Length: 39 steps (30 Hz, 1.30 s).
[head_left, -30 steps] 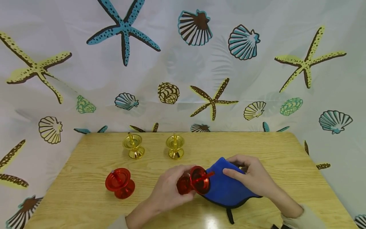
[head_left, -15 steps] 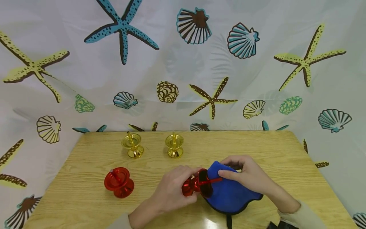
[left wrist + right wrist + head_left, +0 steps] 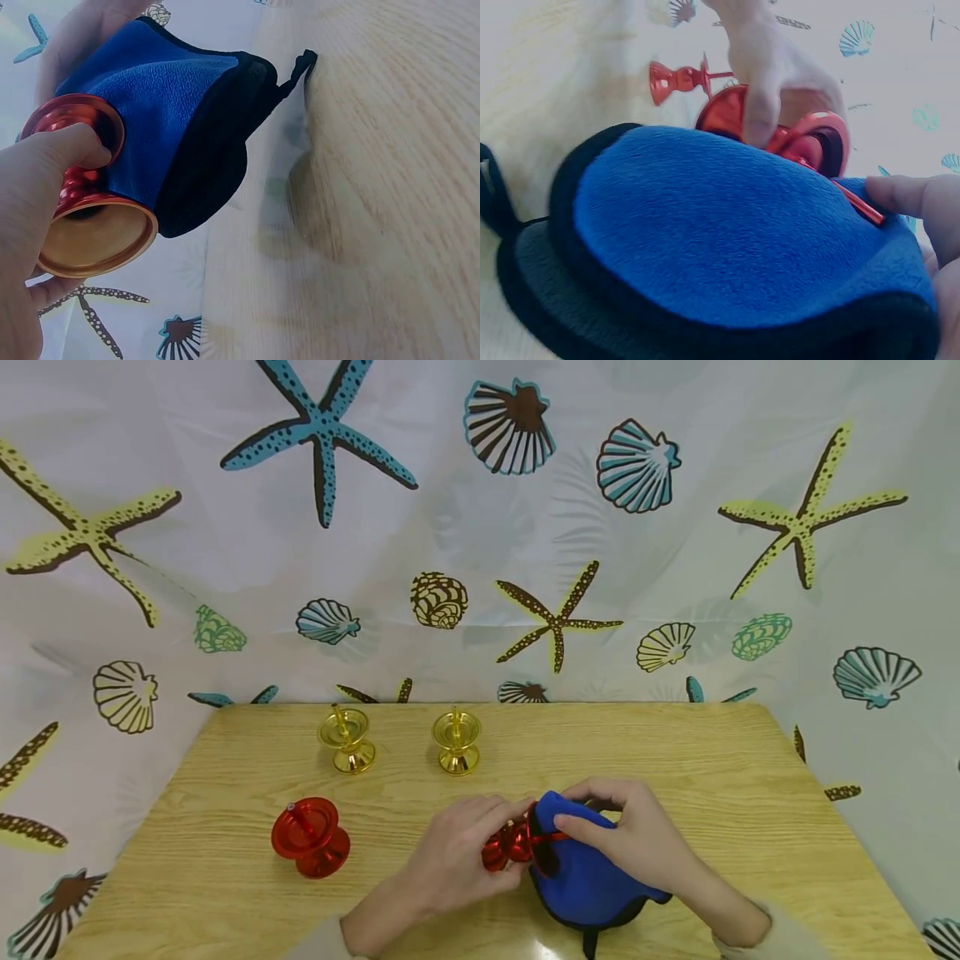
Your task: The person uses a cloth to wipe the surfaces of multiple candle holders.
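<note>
My left hand (image 3: 461,856) grips a shiny red candle holder (image 3: 508,847) around its stem, tipped on its side with its dish and thin spike facing right. In the left wrist view the hollow underside of its base (image 3: 101,236) shows. A blue plush cloth (image 3: 592,877) with black edging and a hanging loop is pinched at its upper edge by my right hand (image 3: 637,835). The cloth touches the holder's dish, and the red spike (image 3: 862,206) lies against the blue pile in the right wrist view. Some right fingers are hidden behind the cloth.
Another red candle holder (image 3: 311,837) stands upright at the left of the wooden table (image 3: 202,893). Two gold candle holders, one at back left (image 3: 347,739) and one further right (image 3: 457,741), stand near the far edge. A shell-and-starfish curtain (image 3: 480,527) hangs behind.
The held red candle holder has turned from facing up toward me to pointing right. My right hand and the cloth have moved left and slightly down, onto its dish.
</note>
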Available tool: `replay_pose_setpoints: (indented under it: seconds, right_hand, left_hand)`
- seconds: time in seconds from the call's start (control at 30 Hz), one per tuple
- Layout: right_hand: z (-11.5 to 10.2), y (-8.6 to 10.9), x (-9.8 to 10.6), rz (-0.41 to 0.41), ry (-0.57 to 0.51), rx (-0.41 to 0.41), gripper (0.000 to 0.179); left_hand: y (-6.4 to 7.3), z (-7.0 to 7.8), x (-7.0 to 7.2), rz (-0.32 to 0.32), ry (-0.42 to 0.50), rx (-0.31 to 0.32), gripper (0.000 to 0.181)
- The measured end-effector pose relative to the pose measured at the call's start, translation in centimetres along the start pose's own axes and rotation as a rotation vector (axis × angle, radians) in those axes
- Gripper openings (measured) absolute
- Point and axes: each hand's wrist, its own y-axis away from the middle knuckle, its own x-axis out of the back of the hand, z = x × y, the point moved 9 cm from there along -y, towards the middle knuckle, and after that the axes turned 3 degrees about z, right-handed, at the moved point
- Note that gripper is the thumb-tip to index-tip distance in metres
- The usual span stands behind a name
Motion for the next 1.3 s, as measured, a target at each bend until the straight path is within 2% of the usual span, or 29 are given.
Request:
replay_pose_setpoints:
  seconds: [0.13, 0.33, 0.5, 0.63, 0.7, 0.8, 0.87, 0.93, 1.0, 1.13, 1.3]
  right_hand:
    - [-1.1, 0.7, -0.4, 0.039, 0.049, 0.122, 0.018]
    - [-3.5, 2.0, -0.8, 0.066, 0.184, 0.382, 0.024]
    - [-5.0, 3.4, -0.9, 0.108, 0.341, 0.540, 0.033]
    - [-5.7, 4.2, -1.1, 0.112, 0.397, 0.672, 0.020]
    - [-5.9, 4.6, -1.2, 0.107, 0.422, 0.757, 0.019]
    - [-6.3, 5.1, -1.3, 0.109, 0.456, 0.888, 0.027]
    - [-6.4, 5.3, -1.3, 0.115, 0.468, 0.934, 0.028]
    - [-6.3, 5.2, -1.3, 0.112, 0.464, 0.931, 0.027]
    - [-6.2, 4.9, -1.2, 0.101, 0.447, 0.886, 0.026]
    - [-5.9, 4.0, -0.9, 0.085, 0.392, 0.752, 0.016]
    - [-5.0, 2.6, -0.6, 0.059, 0.312, 0.540, 0.028]
  left_hand:
    - [-0.1, -0.1, 0.4, 0.006, 0.029, -0.008, 0.067]
    - [-0.3, -0.3, 0.7, -0.030, 0.139, 0.006, 0.064]
    - [-0.5, -0.7, 0.4, -0.117, 0.262, 0.085, 0.062]
    - [-0.4, -1.1, 0.0, -0.189, 0.361, 0.177, 0.058]
    - [-0.3, -1.2, -0.2, -0.214, 0.399, 0.215, 0.056]
    - [-0.4, -1.2, -0.4, -0.235, 0.410, 0.233, 0.055]
    - [-0.5, -1.1, -0.4, -0.239, 0.407, 0.233, 0.054]
    - [-0.5, -0.9, -0.4, -0.234, 0.391, 0.223, 0.054]
    - [-0.6, -0.7, -0.3, -0.216, 0.368, 0.205, 0.055]
    - [-0.8, -0.2, 0.2, -0.151, 0.283, 0.142, 0.057]
    - [-0.8, 0.3, 0.7, -0.071, 0.178, 0.080, 0.061]
